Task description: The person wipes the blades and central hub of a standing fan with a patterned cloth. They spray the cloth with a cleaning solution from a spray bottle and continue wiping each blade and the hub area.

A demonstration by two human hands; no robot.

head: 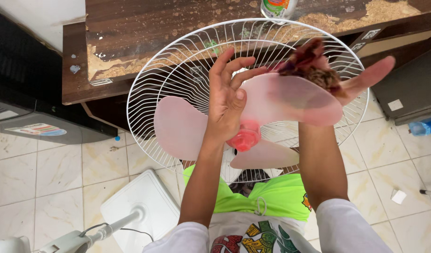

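Note:
A fan's white wire guard (145,79) lies tilted in front of me with pink translucent blades (178,126) and a red hub cap (246,139) inside it. My left hand (229,100) rests on the upper blade (290,100) near the hub, fingers spread and raised. Behind that blade, my right hand (318,70) presses a dark reddish-brown cloth (309,63) against the blade's far edge; the hand is mostly hidden by the blade and blurred.
A worn brown wooden desk (145,28) stands behind the fan, with a bottle (277,7) on top. The white fan base and pole (140,201) lie on the tiled floor at lower left. A dark appliance (18,112) sits left, a blue bottle (426,126) right.

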